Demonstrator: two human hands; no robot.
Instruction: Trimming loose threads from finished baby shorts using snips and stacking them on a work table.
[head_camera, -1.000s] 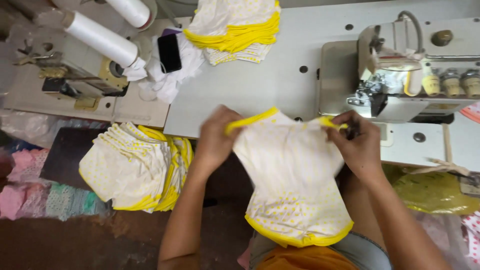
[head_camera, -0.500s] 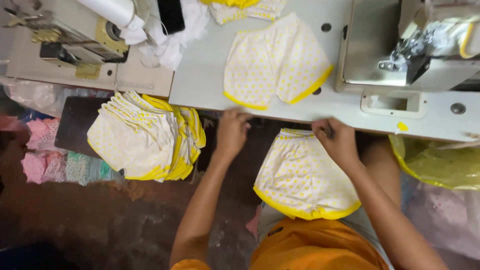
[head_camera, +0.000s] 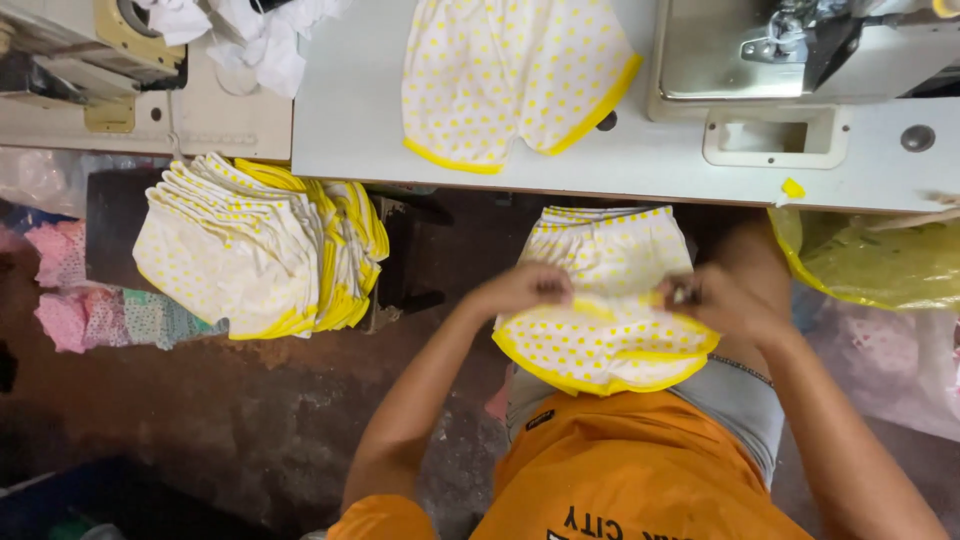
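Nearest the camera, an orange shirt (head_camera: 640, 470) carries dark lettering along its lower edge; just above it, on the lap, lies a pair of white shorts with yellow dots and yellow trim (head_camera: 605, 300), folded over on itself; the left hand (head_camera: 525, 290) pinches its left edge and the right hand (head_camera: 715, 300) grips its right edge, the hands apart with the cloth between them; to the right hangs a yellow plastic bag (head_camera: 870, 260); left of the lap sits a stack of matching shorts (head_camera: 260, 250); farther off, another pair (head_camera: 515, 80) lies flat on the grey sewing table (head_camera: 350, 120).
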